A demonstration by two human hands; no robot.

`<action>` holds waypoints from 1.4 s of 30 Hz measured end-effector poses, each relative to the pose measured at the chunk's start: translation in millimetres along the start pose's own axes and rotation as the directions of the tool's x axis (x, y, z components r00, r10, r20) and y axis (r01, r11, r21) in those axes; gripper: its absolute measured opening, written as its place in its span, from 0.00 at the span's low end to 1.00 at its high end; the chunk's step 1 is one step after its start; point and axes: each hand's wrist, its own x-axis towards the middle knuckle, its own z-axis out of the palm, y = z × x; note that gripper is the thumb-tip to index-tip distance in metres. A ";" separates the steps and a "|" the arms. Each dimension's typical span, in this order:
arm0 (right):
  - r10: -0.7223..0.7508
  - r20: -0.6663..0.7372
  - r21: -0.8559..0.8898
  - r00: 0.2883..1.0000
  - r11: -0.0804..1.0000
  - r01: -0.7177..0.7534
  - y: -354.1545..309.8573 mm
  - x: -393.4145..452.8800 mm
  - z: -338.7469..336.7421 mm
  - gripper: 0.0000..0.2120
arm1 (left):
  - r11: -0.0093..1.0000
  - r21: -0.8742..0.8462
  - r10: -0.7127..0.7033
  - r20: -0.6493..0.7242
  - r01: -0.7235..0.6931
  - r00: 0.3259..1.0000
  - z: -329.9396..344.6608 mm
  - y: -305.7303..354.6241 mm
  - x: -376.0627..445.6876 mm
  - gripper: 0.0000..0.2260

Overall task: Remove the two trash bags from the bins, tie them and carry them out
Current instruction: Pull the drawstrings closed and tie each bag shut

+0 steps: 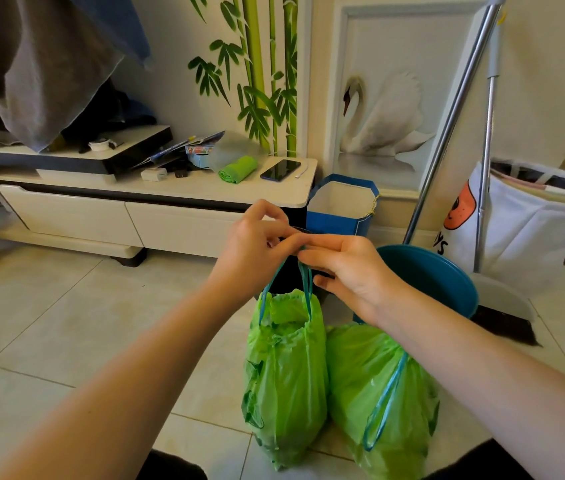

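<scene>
Two green trash bags stand side by side on the tiled floor in front of me. The left bag (286,379) has its mouth gathered, and its blue drawstring (305,285) runs up into my fingers. My left hand (257,247) and my right hand (347,271) meet above that bag, both pinching the drawstring loops. The right bag (374,386) lies under my right forearm, its mouth hidden, its blue drawstring loop (383,407) hanging loose down its side. A teal bin (440,275) stands behind my right hand. A dark bin (291,277) is mostly hidden behind my hands.
A low white cabinet (156,199) with a phone (280,169) and a green bag roll (238,169) runs along the wall. A blue paper bag (341,209), metal broom handles (454,109), a dustpan (502,303) and a white tote bag (530,230) crowd the right.
</scene>
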 end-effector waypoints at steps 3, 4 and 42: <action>0.053 0.044 0.106 0.998 0.993 -0.057 0.0 -0.7 2.5 0.12 | 1.000 -0.014 0.013 -0.007 -0.013 1.000 0.7 0.1 0.1 0.07; 0.060 0.055 0.119 0.997 0.991 -0.066 0.0 -0.6 2.8 0.12 | 1.000 -0.013 0.011 -0.006 -0.011 1.000 0.8 -0.1 1.0 0.06; -0.388 -0.082 -0.407 0.918 0.854 0.325 1.2 10.4 -15.6 0.10 | 0.968 -0.057 -0.217 0.289 0.244 0.932 101.2 -85.3 -37.2 0.15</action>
